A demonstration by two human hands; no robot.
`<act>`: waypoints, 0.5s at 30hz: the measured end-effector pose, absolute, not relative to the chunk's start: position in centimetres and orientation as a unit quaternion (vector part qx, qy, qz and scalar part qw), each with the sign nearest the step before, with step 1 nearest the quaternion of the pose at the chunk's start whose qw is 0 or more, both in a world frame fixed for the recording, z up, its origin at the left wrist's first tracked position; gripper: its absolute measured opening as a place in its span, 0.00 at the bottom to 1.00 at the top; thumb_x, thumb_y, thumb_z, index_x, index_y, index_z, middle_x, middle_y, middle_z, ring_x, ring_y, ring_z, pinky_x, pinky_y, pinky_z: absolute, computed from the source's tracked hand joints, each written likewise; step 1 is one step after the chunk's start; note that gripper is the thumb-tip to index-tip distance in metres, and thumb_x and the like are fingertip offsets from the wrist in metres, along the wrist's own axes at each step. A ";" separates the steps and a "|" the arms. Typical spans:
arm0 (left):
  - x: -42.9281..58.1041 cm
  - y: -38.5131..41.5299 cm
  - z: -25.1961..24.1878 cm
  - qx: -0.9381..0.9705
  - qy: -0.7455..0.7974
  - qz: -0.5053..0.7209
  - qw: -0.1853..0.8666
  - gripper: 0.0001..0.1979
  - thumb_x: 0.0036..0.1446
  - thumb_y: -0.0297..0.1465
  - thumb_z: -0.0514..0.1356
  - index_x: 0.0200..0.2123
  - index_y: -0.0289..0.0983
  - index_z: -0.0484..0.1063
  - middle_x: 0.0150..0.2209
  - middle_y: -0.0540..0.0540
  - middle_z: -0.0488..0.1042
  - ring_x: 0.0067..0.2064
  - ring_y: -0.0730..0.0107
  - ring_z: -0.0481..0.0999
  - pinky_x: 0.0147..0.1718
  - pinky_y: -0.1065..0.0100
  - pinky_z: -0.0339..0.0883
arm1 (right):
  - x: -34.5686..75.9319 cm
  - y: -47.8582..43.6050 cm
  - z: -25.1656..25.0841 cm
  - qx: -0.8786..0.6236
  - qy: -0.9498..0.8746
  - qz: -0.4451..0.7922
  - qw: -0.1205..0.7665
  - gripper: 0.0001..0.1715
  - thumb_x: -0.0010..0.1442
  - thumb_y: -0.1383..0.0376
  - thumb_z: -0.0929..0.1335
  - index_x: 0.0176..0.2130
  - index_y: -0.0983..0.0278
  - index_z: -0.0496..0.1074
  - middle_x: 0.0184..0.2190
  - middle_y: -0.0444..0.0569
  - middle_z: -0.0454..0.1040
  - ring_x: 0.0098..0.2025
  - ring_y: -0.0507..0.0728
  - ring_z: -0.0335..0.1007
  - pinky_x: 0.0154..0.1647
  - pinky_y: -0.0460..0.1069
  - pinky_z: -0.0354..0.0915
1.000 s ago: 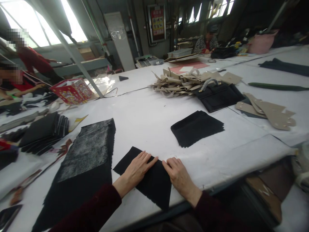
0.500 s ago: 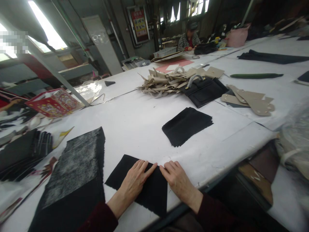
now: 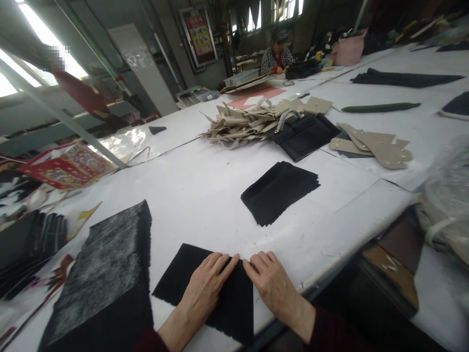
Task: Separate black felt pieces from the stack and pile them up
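A rectangular piece of black fabric (image 3: 234,303) lies flat at the front edge of the table. My left hand (image 3: 208,278) rests palm down across its middle, fingers stretched out, the index fingertip at the far edge. Close beside it, my right hand (image 3: 269,276) bends its fingers at the far right edge of the fabric and pinches it there; the thumb is hidden. Beyond the hands is a stack of black fabric pieces (image 3: 280,193) with uneven edges. To the left lies a larger black cloth (image 3: 102,274) with a greyish speckled upper part.
Beige bag parts (image 3: 238,124) are heaped farther back, beside a black handbag (image 3: 306,134). Beige straps (image 3: 377,146) and a cucumber (image 3: 381,107) lie at right. A red patterned bag (image 3: 69,166) stands at left. A co-worker (image 3: 276,56) sits at the far end.
The view has shifted slightly, so most of the table's things sit farther left. My hands stay at the fabric's far edge. A person at the far left has moved rightward.
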State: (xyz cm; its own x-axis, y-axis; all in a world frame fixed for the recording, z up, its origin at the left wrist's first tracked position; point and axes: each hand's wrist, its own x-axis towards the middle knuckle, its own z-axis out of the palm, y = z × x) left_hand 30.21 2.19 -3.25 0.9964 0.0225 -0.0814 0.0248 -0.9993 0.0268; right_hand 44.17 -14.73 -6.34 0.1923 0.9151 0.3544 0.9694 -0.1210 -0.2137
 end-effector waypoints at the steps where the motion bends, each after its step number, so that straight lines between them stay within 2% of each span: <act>1: 30.3 2.1 -3.2 0.999 0.013 -0.043 0.008 0.38 0.55 0.16 0.50 0.68 0.43 0.51 0.56 0.44 0.66 0.56 0.60 0.65 0.60 0.58 0.59 | 44.2 -14.8 -6.4 -0.746 -0.630 -0.068 0.204 0.16 0.63 0.73 0.64 0.51 0.68 0.69 0.36 0.50 0.66 0.38 0.59 0.59 0.39 0.55 0.57; 8: 30.3 1.5 -3.7 0.997 0.007 -0.053 -0.046 0.40 0.56 0.18 0.50 0.69 0.47 0.46 0.56 0.42 0.65 0.58 0.57 0.64 0.62 0.52 0.55 | 44.2 -16.1 -6.3 -0.757 -0.612 -0.052 0.225 0.15 0.64 0.73 0.63 0.50 0.67 0.69 0.36 0.50 0.66 0.38 0.59 0.59 0.40 0.55 0.56; 12: 30.2 1.5 -3.8 0.997 0.008 -0.051 -0.055 0.39 0.57 0.18 0.50 0.69 0.47 0.46 0.56 0.42 0.65 0.59 0.56 0.64 0.63 0.52 0.52 | 44.3 -16.3 -6.0 -0.775 -0.570 -0.016 0.271 0.13 0.64 0.74 0.61 0.44 0.64 0.71 0.35 0.50 0.66 0.38 0.59 0.60 0.40 0.55 0.56; 15: 30.2 1.4 -3.7 0.997 0.010 -0.051 -0.054 0.38 0.57 0.19 0.51 0.69 0.45 0.46 0.56 0.42 0.65 0.59 0.55 0.64 0.64 0.51 0.51 | 44.1 -15.7 -5.7 -0.791 -0.541 -0.007 0.287 0.18 0.64 0.75 0.60 0.51 0.64 0.69 0.38 0.51 0.67 0.40 0.59 0.61 0.41 0.55 0.57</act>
State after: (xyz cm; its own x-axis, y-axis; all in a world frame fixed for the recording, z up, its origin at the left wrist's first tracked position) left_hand 30.17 1.36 -3.65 0.9946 0.0251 -0.1005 0.0140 -0.9939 -0.1097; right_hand 44.11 -15.71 -5.69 0.4145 0.8511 0.3222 0.8597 -0.2501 -0.4454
